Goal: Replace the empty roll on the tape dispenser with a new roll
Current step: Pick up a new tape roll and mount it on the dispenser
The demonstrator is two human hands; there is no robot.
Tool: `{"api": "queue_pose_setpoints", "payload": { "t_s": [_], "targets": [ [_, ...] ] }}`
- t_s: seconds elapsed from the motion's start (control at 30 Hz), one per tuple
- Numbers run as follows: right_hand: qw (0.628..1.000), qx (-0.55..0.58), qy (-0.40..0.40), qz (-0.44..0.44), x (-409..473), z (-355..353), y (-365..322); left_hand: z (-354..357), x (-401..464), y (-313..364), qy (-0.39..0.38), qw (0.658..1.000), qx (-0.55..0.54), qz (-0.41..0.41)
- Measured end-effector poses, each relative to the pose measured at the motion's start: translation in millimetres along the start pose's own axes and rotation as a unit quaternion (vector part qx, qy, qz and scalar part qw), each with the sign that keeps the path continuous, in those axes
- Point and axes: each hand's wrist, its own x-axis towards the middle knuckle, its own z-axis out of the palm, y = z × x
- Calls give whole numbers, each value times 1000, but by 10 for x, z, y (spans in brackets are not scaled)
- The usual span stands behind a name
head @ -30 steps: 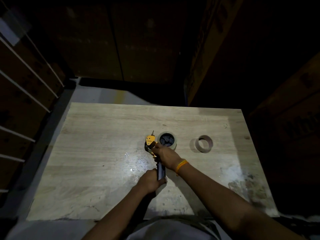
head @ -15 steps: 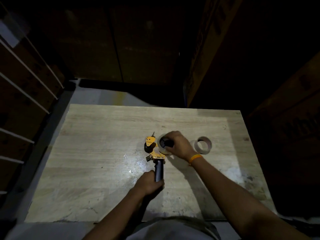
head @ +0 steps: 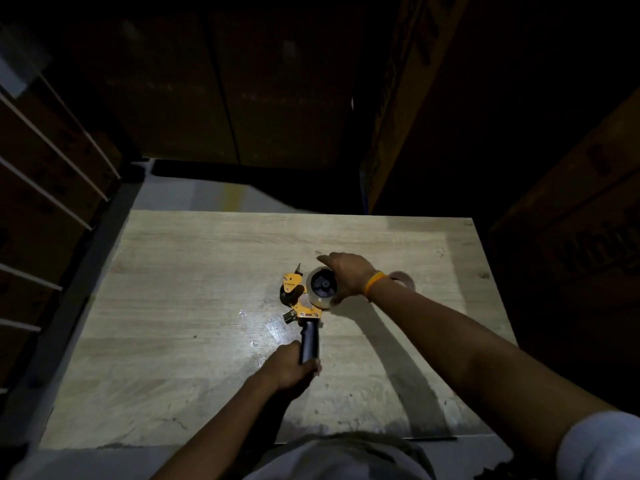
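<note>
Tape dispenser (head: 300, 308) lies flat on the wooden surface (head: 194, 271), new roll (head: 322, 289) going on its hub.

Nearest, the left hand (head: 289, 370) has its fingers closed around the black handle; farther, the right hand (head: 348, 277) cups the roll. Seating seems the step in hand; next the tape end likely needs threading toward the blade. The empty core (head: 403, 279) behind the wrist is half hidden, and the right fingertips I cannot see.

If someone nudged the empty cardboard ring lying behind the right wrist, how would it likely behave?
The cardboard ring looks thin-walled and hollow, so probably light and easily shoved. It seems to lie flat on the table, so it would likely slide rather than roll. Squeezed hard, it might dent.
</note>
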Motion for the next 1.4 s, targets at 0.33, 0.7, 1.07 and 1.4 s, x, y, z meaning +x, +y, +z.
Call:
{"api": "queue_pose_setpoints", "payload": {
  "t_s": [0.33,0.7,1.07,1.4],
  "targets": [
    [995,30,32,87,-36,-13,98,-45,-52,19,5,1000,13,-8],
    [995,76,52,-33,-154,159,8,-68,-36,7,6,999,48,-3],
    [979,40,112,-164,-145,258,-275,-54,-101,-2,21,1000,19,-5],
    [995,-23,71,-73,60,447,-424,6,-141,-9,35,999,-15,-12]
  ]
}}
